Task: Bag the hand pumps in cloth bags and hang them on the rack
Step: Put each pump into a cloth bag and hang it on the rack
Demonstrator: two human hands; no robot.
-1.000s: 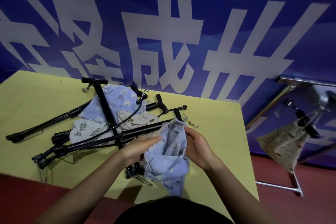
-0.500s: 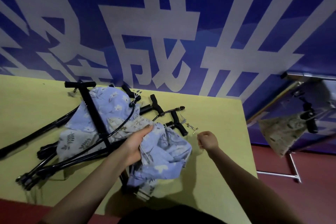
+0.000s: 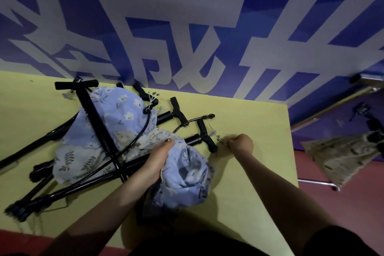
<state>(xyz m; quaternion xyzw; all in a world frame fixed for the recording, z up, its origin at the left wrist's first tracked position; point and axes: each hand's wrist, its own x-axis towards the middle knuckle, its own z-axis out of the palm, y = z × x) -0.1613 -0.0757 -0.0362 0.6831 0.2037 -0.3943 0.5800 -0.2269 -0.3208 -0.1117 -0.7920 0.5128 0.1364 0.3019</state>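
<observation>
Since half a second ago, the right hand (image 3: 241, 143) has been carried forward off the blue bag (image 3: 185, 174) to the T-handle (image 3: 205, 136) of the nearest pump (image 3: 193, 140), where its fingers are curled tight beside a small metal clip (image 3: 219, 137); whether the clip or a cord is pinched cannot be told, as that spot is blurred. Over the same interval the bag has been kept on the table (image 3: 249, 193), bunched under the left hand (image 3: 159, 161), which grips its gathered cloth at the mouth, probably so the opening is held ready while the pump is drawn toward it. This pump is seen lying flat with its barrel running under the cloth, so bagging is judged as only begun. Further left, several more pumps (image 3: 93, 118) are piled crosswise with other bags (image 3: 112, 114) draped among them, a hose (image 3: 145, 124) looped over the top; these are judged to be waiting their turn. At the far right, the rack (image 3: 311, 119) is seen with one tan bag (image 3: 340, 158) already hung from it, a dark pump handle showing at its top. Behind everything, a blue banner (image 3: 187, 27) with large white characters is stretched along the wall.
</observation>
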